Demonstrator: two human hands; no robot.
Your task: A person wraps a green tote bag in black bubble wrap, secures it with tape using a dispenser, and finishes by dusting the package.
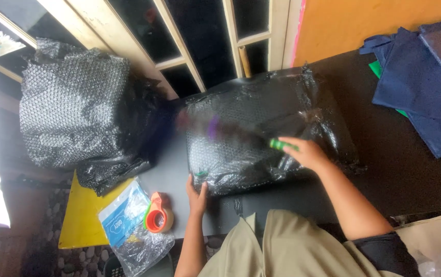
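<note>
Dark tabletop (400, 169): wrapped parcel (266, 128) lies lengthwise left-right.

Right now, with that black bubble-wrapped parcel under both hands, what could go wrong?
1. The right hand holds a green-handled tool, blurred, over the parcel; it could tear the wrap if it is sharp.
2. The left hand presses only the parcel's near corner, so it may slide on the dark table.
3. The orange tape dispenser sits near the table edge and could be knocked off.
</note>
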